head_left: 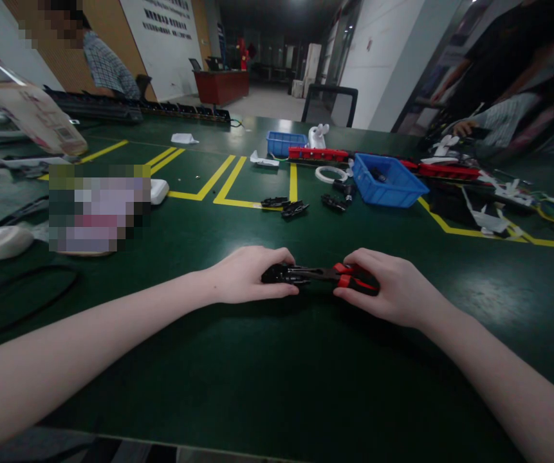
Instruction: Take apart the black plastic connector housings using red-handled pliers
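Note:
My left hand (255, 275) is closed around a small black mechanical part (281, 274) just above the green table (277, 386). Pliers (356, 283) with red and black handles are gripped in my right hand (392, 286). Their dark jaws point left and reach the right end of the black part; whether they clamp on it is too small to tell. Farther back lie several similar black parts (295, 209) on the tabletop. Beside them on the right is another black piece (333, 202).
A blue bin (390, 183) with dark items stands behind my right hand, near a white tape ring (331, 173). Behind is a second blue bin (286, 143) by a red strip (318, 154). A white case (159, 191) lies left. People are at the far left and right.

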Demonstrator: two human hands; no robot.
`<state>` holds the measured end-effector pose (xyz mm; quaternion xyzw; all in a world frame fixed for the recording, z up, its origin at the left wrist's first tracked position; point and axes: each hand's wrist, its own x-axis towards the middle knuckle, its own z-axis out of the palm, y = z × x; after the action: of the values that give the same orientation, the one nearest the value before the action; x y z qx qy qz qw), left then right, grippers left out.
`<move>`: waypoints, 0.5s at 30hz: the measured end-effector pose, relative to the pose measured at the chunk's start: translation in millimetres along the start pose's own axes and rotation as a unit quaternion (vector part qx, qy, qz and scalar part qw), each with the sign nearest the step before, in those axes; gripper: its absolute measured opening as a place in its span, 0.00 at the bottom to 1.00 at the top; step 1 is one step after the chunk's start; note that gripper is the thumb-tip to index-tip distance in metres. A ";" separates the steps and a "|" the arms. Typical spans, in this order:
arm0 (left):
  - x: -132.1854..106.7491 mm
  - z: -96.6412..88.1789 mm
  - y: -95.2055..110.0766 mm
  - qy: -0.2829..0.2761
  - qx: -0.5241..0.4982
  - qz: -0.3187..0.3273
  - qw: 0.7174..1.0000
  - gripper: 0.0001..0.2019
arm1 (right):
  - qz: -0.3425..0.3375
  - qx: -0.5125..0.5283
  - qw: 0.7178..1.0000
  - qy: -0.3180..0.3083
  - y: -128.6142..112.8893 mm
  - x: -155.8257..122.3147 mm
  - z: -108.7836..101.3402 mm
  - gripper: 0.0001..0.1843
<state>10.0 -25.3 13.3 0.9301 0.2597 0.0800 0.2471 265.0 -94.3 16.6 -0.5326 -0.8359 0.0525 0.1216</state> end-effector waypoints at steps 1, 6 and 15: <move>-0.3 0.4 -0.2 -0.001 0.004 0.001 1.000 0.17 | 0.001 -0.001 1.000 0.000 0.1 -0.3 -0.1 0.18; 0.0 1.4 -0.9 0.002 0.018 -0.003 1.000 0.18 | -0.003 0.010 1.000 0.019 0.0 -1.0 1.2 0.18; -0.9 2.7 -2.2 0.009 0.014 0.000 1.000 0.18 | 0.005 0.050 0.997 0.058 -2.7 -0.9 0.9 0.18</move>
<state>9.0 -25.3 9.8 0.9326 0.2634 0.0848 0.2319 262.8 -96.2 16.2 -0.5321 -0.8211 0.0639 0.1966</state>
